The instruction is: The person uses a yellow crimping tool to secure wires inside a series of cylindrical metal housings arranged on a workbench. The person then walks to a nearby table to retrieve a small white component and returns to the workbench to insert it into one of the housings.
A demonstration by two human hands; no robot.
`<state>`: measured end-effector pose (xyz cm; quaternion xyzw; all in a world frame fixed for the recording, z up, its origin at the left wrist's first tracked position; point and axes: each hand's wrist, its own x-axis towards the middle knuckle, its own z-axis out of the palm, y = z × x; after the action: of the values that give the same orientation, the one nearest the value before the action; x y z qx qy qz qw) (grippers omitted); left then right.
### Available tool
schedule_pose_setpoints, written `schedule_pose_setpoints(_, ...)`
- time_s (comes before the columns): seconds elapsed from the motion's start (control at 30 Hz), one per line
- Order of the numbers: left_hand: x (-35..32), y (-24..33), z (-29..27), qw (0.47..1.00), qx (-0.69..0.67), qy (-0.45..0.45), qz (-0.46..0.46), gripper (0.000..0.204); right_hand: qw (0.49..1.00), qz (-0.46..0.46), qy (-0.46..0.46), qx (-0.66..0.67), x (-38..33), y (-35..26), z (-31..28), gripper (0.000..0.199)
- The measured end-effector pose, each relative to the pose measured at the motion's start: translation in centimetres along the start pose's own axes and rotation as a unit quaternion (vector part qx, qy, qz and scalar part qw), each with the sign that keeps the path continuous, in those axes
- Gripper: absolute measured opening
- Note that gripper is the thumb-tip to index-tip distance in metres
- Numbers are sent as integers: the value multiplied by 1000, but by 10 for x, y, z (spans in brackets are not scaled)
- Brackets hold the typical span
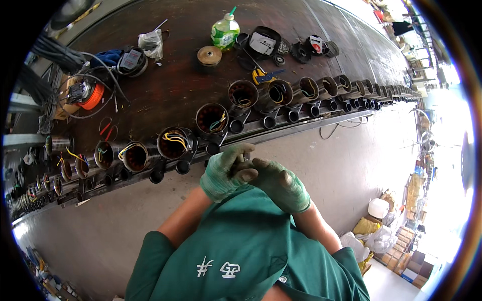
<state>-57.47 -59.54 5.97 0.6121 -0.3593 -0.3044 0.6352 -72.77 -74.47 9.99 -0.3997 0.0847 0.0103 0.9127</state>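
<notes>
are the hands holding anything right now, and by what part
It cannot be told. The gloved left hand and right hand are pressed together in front of the chest, and whatever may sit between the fingers is hidden.

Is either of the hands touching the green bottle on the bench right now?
No, both gloved hands are clasped together near the person's chest, well apart from the green bottle.

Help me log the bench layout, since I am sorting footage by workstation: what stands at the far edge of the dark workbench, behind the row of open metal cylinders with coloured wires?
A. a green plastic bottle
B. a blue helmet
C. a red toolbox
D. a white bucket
A: a green plastic bottle stands upright at the far side of the workbench, beyond the wired metal cylinders, beside a round tan disc.
</notes>
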Motion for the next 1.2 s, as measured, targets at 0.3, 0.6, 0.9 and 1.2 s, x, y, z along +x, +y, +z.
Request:
schedule_pose_setpoints(0.3, 37, 3, 82, 996, -11, -80, -26, 51, 997, -28, 68, -15, -56, -26, -43, 106)
schedule_pose_setpoints(0.6, 104, 21, 241, 984, 68, -150, -68, 43, 986, -100, 121, 52, -154, -88, -139, 118)
schedule_pose_setpoints(0.9, 189, -23, 455, 969, 74, -232, -27, 62, 950, -306, 57, 24, -304, -169, -301, 70)
schedule_pose_setpoints(1.2, 345, -98, 723, 865, -43, -471, -164, 75, 828, -504, 196, 149, -440, -253, -482, 83)
